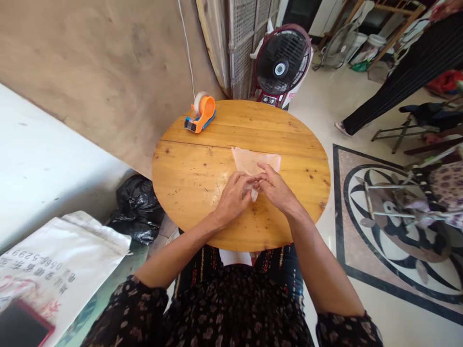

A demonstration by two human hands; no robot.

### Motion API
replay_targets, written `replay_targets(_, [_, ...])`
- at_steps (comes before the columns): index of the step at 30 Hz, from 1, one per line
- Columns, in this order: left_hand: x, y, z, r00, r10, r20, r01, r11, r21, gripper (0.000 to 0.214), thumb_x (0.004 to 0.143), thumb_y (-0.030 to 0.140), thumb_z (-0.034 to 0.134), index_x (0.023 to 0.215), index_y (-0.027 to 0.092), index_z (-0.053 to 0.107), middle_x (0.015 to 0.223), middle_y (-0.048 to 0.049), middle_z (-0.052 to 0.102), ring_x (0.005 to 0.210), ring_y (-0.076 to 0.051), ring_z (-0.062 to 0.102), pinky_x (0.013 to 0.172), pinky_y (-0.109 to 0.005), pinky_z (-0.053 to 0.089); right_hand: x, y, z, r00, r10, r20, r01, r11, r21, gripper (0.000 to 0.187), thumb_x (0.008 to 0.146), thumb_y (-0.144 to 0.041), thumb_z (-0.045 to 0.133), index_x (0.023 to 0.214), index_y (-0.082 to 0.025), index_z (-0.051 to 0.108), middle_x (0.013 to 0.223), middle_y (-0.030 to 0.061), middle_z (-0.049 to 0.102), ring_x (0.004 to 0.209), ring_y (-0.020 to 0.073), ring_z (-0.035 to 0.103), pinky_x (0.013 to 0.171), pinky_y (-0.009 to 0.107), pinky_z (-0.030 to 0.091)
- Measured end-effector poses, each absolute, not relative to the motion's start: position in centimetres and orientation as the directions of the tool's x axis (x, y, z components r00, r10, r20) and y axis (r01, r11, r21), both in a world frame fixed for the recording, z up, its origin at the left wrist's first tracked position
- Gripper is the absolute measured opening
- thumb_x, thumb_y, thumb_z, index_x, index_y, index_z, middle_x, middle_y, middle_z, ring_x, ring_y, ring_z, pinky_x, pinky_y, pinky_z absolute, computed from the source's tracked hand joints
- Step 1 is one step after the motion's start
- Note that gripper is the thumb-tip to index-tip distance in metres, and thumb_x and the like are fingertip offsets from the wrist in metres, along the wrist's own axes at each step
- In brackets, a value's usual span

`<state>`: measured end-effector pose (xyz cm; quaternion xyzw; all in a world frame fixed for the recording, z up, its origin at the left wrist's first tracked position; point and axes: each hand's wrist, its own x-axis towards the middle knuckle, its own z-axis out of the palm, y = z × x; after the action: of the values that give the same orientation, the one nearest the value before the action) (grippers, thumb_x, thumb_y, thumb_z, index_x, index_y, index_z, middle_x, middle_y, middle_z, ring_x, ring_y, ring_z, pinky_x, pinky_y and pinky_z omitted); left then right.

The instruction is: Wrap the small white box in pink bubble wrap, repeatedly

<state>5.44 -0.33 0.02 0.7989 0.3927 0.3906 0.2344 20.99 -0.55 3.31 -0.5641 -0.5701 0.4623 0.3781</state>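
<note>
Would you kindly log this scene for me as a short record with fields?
left hand: fingers pinch the near end of the clear bag
right hand: fingers pinch the same end, touching the left hand
bag: lies flat on the table
table: round, wooden
tape dispenser: orange, at the table's far left edge, apart from the hands
fan: on the floor beyond the table
black sack: on the floor, left of the table
other person: leg, upper right

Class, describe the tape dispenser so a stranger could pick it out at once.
Start at the round wooden table. At its far left edge, near the brown wall, stands the tape dispenser. It is bright orange and blue with a pale roll on top, unlike the clear plastic bag that the left hand and right hand pinch.
</note>
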Motion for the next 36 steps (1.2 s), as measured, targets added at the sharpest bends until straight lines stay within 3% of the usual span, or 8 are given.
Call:
replay_targets(6, [5.9,-0.7,-1.2,0.325,0.795,0.513,0.507,-0.604,0.615,0.013,0.081,0.008,0.055,0.089,0.014,0.062,0.111,-0.0105,0.055,0.106,-0.019,0.056,0.090,-0.035,0.051,22.1,-1.7,2.5,-0.075,0.991,0.106,0.273,0.123,-0.954,0.043,0.079,-0.016,0.046,0.122,-0.022,0.047,0.098,0.0041,0.062,0.091,0.0164,0.062,0.080,0.033,0.052])
replay_targets(11, [5.9,-0.5,-1.3,0.346,0.746,0.569,0.508,-0.659,0.555,0.011,0.082,0.010,0.055,0.082,0.016,0.064,0.107,-0.0097,0.058,0.103,-0.019,0.057,0.088,-0.035,0.051,23.4,-3.1,1.8,-0.055,0.978,0.202,0.409,0.207,-0.889,0.021,0.082,-0.017,0.048,0.102,-0.022,0.055,0.103,0.0043,0.065,0.099,0.0184,0.062,0.091,0.037,0.049])
replay_targets(17, [5.7,0.3,-0.6,0.458,0.713,0.531,0.529,-0.699,0.482,0.011,0.080,0.009,0.056,0.076,0.015,0.064,0.103,-0.0087,0.062,0.096,-0.020,0.057,0.085,-0.035,0.051,23.5,-2.8,3.5,-0.204,0.921,0.331,0.535,0.389,-0.751,0.028,0.087,-0.014,0.042,0.104,-0.023,0.061,0.127,0.0075,0.060,0.123,0.0196,0.053,0.106,0.042,0.040])
replay_targets(22, [5.8,0.3,0.2,0.505,0.716,0.481,0.552,-0.697,0.458,0.012,0.080,0.008,0.054,0.077,0.014,0.063,0.102,-0.0091,0.062,0.094,-0.020,0.056,0.083,-0.034,0.051,23.6,-0.5,5.1,-0.255,0.894,0.369,0.667,0.439,-0.603,0.034,0.085,-0.016,0.048,0.116,-0.023,0.059,0.137,0.0107,0.053,0.129,0.0226,0.048,0.100,0.043,0.046])
replay_targets(29, [5.7,0.4,0.5,0.501,0.725,0.473,0.555,-0.688,0.467,0.014,0.080,0.007,0.052,0.074,0.016,0.062,0.100,-0.0088,0.063,0.093,-0.020,0.056,0.083,-0.034,0.051,23.2,5.1,5.9,-0.330,0.895,0.300,0.894,0.398,-0.206,0.057,0.076,-0.020,0.064,0.131,-0.015,0.052,0.145,0.0182,0.043,0.133,0.0370,0.038,0.103,0.056,0.034])
replay_targets(32, [5.7,0.6,0.5,0.509,0.727,0.461,0.545,-0.687,0.480,0.014,0.079,0.007,0.052,0.074,0.016,0.061,0.100,-0.0084,0.063,0.092,-0.020,0.056,0.082,-0.034,0.051,22.7,7.2,6.6,-0.318,0.921,0.225,0.913,0.362,-0.190,0.047,0.076,-0.028,0.066,0.122,-0.017,0.060,0.140,0.0167,0.050,0.130,0.0380,0.039,0.099,0.056,0.034])
replay_targets(36, [5.6,0.9,0.5,0.528,0.727,0.440,0.535,-0.687,0.492,0.013,0.079,0.007,0.052,0.073,0.016,0.060,0.099,-0.0079,0.063,0.092,-0.020,0.056,0.082,-0.033,0.050,22.5,10.0,7.4,-0.352,0.936,-0.005,0.888,0.332,-0.317,0.017,0.079,-0.030,0.060,0.088,-0.020,0.071,0.101,0.0075,0.070,0.101,0.0282,0.060,0.088,0.043,0.041])
